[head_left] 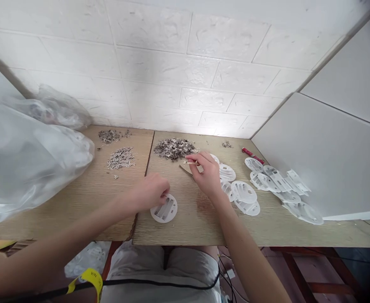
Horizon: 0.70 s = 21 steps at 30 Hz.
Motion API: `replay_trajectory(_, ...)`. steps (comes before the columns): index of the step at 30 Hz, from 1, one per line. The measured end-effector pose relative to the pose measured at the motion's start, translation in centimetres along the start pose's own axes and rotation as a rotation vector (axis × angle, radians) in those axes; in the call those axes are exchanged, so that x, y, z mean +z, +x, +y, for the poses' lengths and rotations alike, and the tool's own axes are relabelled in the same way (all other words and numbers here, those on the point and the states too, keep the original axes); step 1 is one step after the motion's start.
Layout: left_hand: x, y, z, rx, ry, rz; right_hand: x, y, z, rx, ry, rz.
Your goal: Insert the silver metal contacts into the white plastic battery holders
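Note:
On the wooden table near its front edge lies a round white plastic battery holder (169, 214) with metal pieces in its slots. My left hand (153, 191) is closed over the holder's upper left part, fingertips bent down at its slots; whatever they pinch is hidden. My right hand (207, 170) is closed in a pinch on a thin pale stick-like tool (191, 163), pointing left at the edge of a pile of small metal contacts (176, 148). Under these fingers a dark thin strip (185, 170) shows, partly covered by the hand.
More white holders (244, 192) lie right of my right hand, and another row (278, 181) leans toward the grey panel. A red tool (253, 155) lies behind them. Small metal parts (121, 158) are heaped at left, beside a large plastic bag (30, 160). A white wall closes the back.

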<state>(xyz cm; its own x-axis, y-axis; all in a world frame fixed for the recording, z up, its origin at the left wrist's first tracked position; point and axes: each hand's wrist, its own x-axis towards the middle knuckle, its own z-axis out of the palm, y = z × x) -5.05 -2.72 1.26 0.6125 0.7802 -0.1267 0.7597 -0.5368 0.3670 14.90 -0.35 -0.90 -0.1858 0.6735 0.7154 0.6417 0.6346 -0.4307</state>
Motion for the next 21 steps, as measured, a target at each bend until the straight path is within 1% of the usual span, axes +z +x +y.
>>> replay_trajectory(1, 0.5, -0.5, 0.1, 0.000, 0.031, 0.053, 0.0, 0.0, 0.0, -0.002, -0.002, -0.003)
replay_trajectory(3, 1.2, -1.3, 0.5, -0.010, 0.100, 0.103, 0.1, 0.0, -0.1, -0.006, -0.004, -0.013)
replay_trajectory(5, 1.7, -1.8, 0.7, -0.026, 0.164, 0.110, 0.1, 0.0, -0.1, -0.009, -0.003, -0.021)
replay_trajectory(7, 1.8, -2.0, 0.8, -0.049, 0.187, 0.125, 0.1, 0.0, 0.0, -0.005, -0.002, -0.025)
replay_trajectory(9, 1.5, -1.9, 0.5, -0.061, 0.104, 0.123, 0.1, -0.1, 0.1, 0.002, -0.006, -0.026)
replay_trajectory(11, 0.8, -1.6, -0.1, -0.045, -0.130, 0.085, 0.1, -0.1, 0.2, 0.011, -0.013, -0.027)
replay_trajectory(14, -0.5, -0.6, -0.9, 0.048, -0.646, 0.063, 0.2, -0.1, 0.4, 0.035, -0.026, -0.031)
replay_trajectory(16, -1.2, 0.1, -1.1, 0.114, -0.947, 0.058, 0.2, -0.1, 0.5, 0.049, -0.035, -0.037)
replay_trajectory(18, -1.4, 1.0, -1.2, 0.153, -1.140, 0.089, 0.2, -0.1, 0.7, 0.053, -0.038, -0.046)
replay_trajectory(21, -0.9, 2.1, -1.5, 0.213, -1.294, 0.166, 0.2, -0.1, 0.7, 0.058, -0.029, -0.054)
